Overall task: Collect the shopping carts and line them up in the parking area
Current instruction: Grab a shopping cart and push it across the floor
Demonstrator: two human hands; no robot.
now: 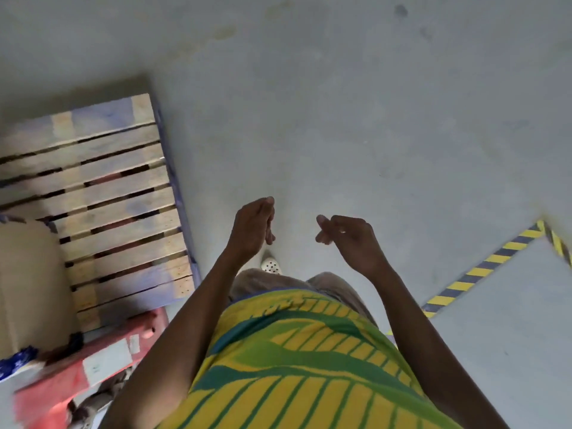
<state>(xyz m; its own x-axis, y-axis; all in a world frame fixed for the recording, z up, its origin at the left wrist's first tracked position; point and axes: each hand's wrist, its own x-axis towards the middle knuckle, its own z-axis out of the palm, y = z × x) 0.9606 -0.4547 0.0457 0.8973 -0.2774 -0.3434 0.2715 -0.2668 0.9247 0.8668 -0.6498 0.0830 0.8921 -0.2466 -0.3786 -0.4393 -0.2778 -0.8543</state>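
No shopping cart shows in the head view. My left hand (pixel 254 222) and my right hand (pixel 346 235) hang in front of my body over the bare grey concrete floor (pixel 340 119). Both hold nothing, and their fingers are loosely curled. The two hands are about a hand's width apart. Below them I see my yellow and green shirt and one white shoe (pixel 271 265).
A wooden pallet with blue edges (pixel 108 193) lies on the floor at the left. A tan sack (pixel 28 283) and a red box (pixel 89 360) sit at its near end. Yellow and black hazard tape (pixel 483 267) marks a corner on the floor at the right.
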